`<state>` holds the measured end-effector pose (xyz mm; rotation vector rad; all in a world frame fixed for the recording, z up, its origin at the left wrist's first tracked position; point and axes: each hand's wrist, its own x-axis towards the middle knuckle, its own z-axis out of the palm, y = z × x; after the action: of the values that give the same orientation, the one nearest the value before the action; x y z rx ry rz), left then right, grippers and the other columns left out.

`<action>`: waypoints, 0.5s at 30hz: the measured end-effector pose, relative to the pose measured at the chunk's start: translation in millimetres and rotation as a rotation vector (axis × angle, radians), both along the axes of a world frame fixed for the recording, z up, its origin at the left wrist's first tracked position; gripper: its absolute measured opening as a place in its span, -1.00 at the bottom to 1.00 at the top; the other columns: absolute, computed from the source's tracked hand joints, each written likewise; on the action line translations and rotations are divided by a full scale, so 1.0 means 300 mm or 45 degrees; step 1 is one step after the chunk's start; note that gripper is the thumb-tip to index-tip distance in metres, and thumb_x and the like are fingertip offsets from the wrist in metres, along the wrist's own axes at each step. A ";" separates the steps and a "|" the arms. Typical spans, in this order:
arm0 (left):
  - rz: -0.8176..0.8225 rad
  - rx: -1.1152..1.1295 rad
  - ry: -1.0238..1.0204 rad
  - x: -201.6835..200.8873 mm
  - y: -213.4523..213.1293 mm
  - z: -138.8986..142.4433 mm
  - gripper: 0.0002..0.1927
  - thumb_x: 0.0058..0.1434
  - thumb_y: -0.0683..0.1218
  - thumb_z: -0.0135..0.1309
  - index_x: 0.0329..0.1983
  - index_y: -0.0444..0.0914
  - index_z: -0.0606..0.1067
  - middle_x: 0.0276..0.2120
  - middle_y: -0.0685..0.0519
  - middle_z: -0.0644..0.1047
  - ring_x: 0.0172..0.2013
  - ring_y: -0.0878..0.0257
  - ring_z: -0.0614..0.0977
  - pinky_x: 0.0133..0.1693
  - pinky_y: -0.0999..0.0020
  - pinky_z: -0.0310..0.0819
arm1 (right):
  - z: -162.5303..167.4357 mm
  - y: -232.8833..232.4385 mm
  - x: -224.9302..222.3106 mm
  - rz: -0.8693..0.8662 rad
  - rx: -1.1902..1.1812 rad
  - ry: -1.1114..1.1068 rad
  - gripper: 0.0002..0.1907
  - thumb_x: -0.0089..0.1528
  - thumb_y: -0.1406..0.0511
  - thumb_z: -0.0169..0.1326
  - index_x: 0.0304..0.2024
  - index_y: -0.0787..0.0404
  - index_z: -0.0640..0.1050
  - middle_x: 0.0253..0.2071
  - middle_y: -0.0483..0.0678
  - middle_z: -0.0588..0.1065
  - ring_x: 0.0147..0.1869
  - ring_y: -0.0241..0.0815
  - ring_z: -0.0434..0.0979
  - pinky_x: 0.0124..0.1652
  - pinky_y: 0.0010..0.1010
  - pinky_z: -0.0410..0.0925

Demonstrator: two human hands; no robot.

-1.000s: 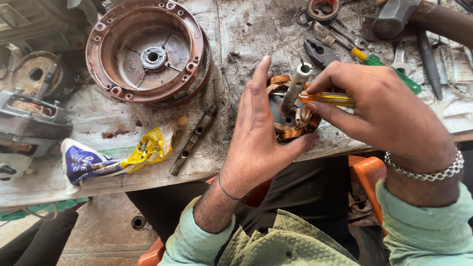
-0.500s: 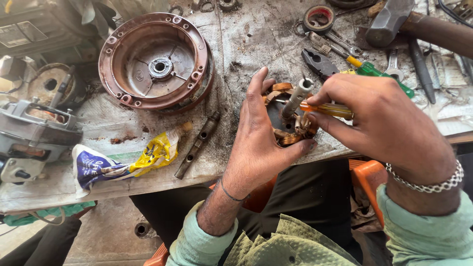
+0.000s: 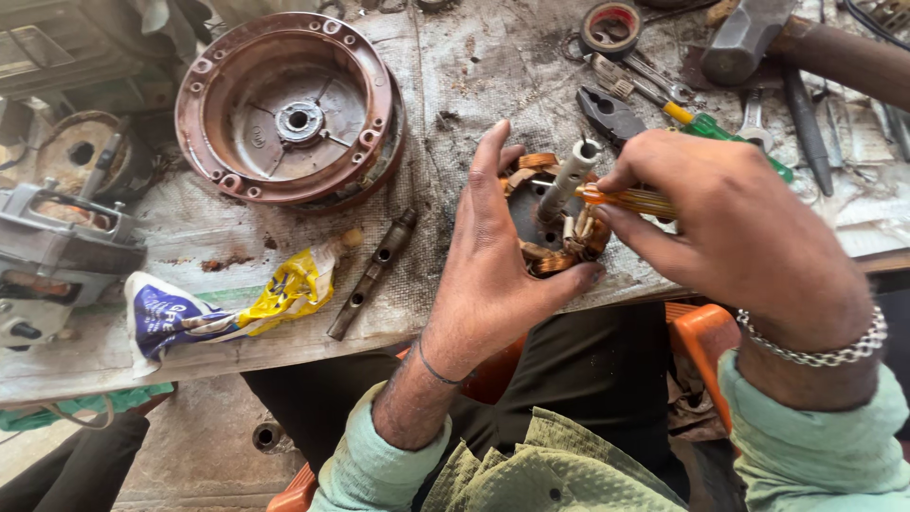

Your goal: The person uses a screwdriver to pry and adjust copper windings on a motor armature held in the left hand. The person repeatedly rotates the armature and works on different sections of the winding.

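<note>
— Containers first: what holds what?

— Housing (image 3: 289, 104), a round rust-brown shell, lies open side up at the bench's (image 3: 474, 66) far left. Inside it sits only its own hub with a bearing at the centre and thin ribs running to the wall. A crumpled blue and yellow wrapper (image 3: 218, 303) lies near the front edge; I cannot tell whether anything is in it.

— Counts?

— One housing, one wrapper, one dark metal bar (image 3: 372, 273) with holes lying between wrapper and hands. One pair of pliers (image 3: 611, 114), one green-handled screwdriver (image 3: 730, 137), one tape roll (image 3: 611, 27) and one hammer (image 3: 758, 38) at the back right. Spanners lie there too, but they overlap and I cannot count them. Two hands.

— And the piece being worked on?

— Stator (image 3: 555, 223): a small dark round core ringed with copper windings, a pale shaft standing up from its middle, tilted slightly right. It is at the front edge of the bench, right of centre.

— Hands?

— Left hand (image 3: 493, 275) cups the stator from the left, fingers stretched up along its side, thumb curled under its near rim. Right hand (image 3: 739, 228) is closed round an amber-handled screwdriver (image 3: 630, 199), whose tip end points into the windings by the shaft.
</note>
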<state>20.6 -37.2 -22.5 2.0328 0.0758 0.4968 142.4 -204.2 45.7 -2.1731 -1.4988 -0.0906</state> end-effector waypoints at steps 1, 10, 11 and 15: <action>0.001 0.034 -0.023 0.000 0.000 0.000 0.33 -0.01 0.00 0.49 0.58 -0.26 -0.22 0.37 -0.30 0.22 0.41 -0.13 0.32 0.42 0.02 0.24 | -0.004 0.004 -0.003 -0.008 -0.013 -0.010 -0.75 0.16 0.35 0.26 -0.23 0.38 0.50 -0.33 0.13 0.53 -0.26 0.10 0.59 -0.26 -0.18 0.42; 0.037 0.193 -0.111 0.000 -0.007 -0.007 0.21 -0.01 -0.05 0.40 0.57 -0.29 -0.08 0.29 -0.24 0.27 0.34 -0.14 0.35 0.43 -0.02 0.21 | -0.001 0.025 -0.045 -0.109 0.024 0.059 -0.80 0.13 0.39 0.28 -0.29 0.36 0.53 -0.38 0.09 0.53 -0.33 0.01 0.60 -0.34 -0.24 0.41; 0.042 0.204 -0.104 -0.001 -0.008 -0.007 0.20 -0.02 -0.05 0.41 0.57 -0.29 -0.07 0.28 -0.24 0.28 0.34 -0.14 0.35 0.42 -0.02 0.21 | 0.001 0.027 -0.049 -0.108 0.038 0.047 -0.80 0.12 0.39 0.29 -0.29 0.36 0.54 -0.37 0.08 0.54 -0.33 -0.01 0.62 -0.34 -0.26 0.41; 0.044 0.199 -0.106 0.001 -0.005 -0.008 0.18 -0.03 -0.06 0.41 0.56 -0.27 -0.05 0.28 -0.23 0.29 0.34 -0.13 0.35 0.43 -0.02 0.24 | -0.002 0.038 -0.078 -0.158 0.131 0.061 -0.82 0.16 0.39 0.30 -0.29 0.35 0.55 -0.37 0.08 0.55 -0.32 -0.04 0.64 -0.33 -0.30 0.43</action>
<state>20.9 -38.8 -25.0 2.1636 0.0219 0.6256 119.1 -192.8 45.2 -2.1682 -1.3039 -0.1534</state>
